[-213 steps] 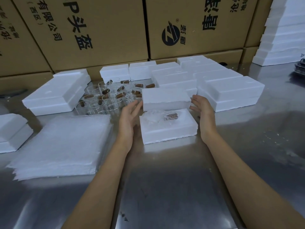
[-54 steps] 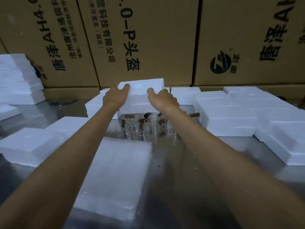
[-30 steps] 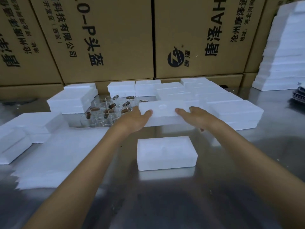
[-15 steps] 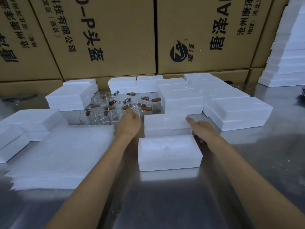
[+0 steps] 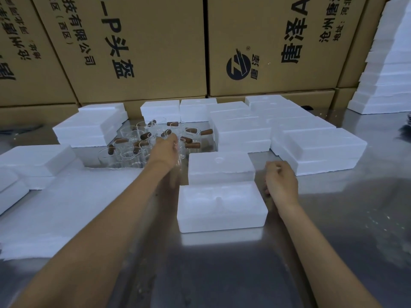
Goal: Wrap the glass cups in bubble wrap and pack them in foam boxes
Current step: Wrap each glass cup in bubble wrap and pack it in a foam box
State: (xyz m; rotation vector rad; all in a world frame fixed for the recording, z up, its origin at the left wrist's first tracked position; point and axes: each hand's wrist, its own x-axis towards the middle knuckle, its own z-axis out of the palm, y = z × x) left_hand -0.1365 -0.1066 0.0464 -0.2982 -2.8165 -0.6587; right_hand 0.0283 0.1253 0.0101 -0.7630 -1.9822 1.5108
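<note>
Mid-task. Closed foam boxes point(image 5: 318, 150) stacked around; open foam box point(image 5: 222, 207) nearest, empty. Unwrapped glass cups point(image 5: 142, 141) clustered behind. Left hand point(image 5: 164, 152) reaching among cups, grip hidden. Right hand point(image 5: 281, 182) loosely curled, idle. Bubble wrap point(image 5: 66, 207) untouched.

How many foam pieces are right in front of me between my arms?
2: nearer foam piece at centre; farther foam piece directly behind it, right of the glass cups. None looks hidden there.

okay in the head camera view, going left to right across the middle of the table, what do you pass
Stack of bubble wrap sheets → left hand reaching among the glass cups → open foam box half → right hand, loosely curled and holding nothing → closed foam boxes on the right.
</note>
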